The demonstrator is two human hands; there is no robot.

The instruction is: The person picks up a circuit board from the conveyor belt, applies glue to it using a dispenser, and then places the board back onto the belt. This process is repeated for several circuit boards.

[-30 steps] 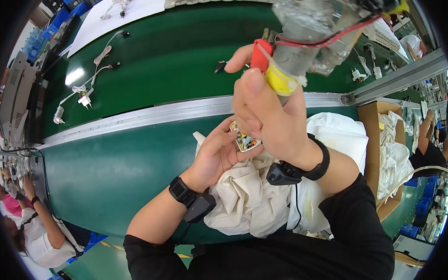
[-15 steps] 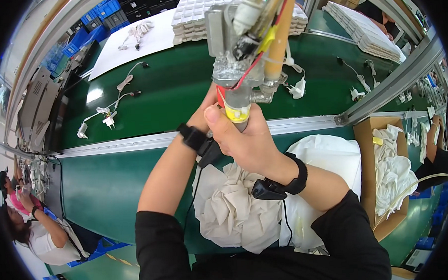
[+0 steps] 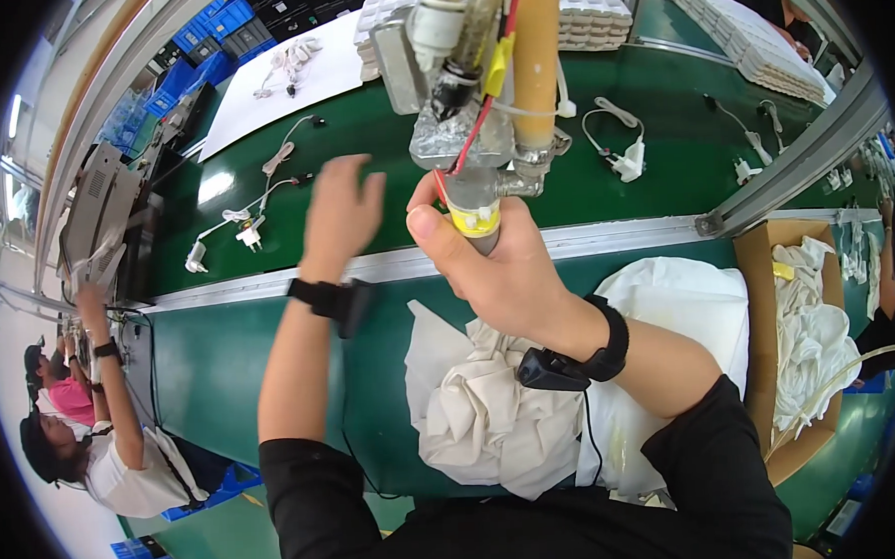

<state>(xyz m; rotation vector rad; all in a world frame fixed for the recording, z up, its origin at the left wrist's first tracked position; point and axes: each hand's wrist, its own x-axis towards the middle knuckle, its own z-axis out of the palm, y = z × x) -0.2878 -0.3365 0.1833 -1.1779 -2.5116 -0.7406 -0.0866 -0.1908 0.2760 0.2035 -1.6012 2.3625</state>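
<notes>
My right hand is wrapped round the lower end of a hanging metal air-gun-like tool. The tool has yellow tape at the grip, a small red part, and hoses running upward. My thumb lies along its near side. My left hand is off to the left of the tool, over the green bench near the metal rail, slightly blurred. Its thumb stands apart from the fingers and nothing shows in it. Left of it, white adapters with cords lie on the bench. Below both hands sits a crumpled heap of cream cloth.
A white padded bag lies right of the cloth, beside a cardboard box of white cloths. A metal rail crosses the bench. Another adapter lies beyond it. Stacked white trays stand behind. Co-workers are at left.
My left hand has come away from the tool and moved left over the bench. My right hand keeps hold of the tool. A co-worker's arm at left has risen.
</notes>
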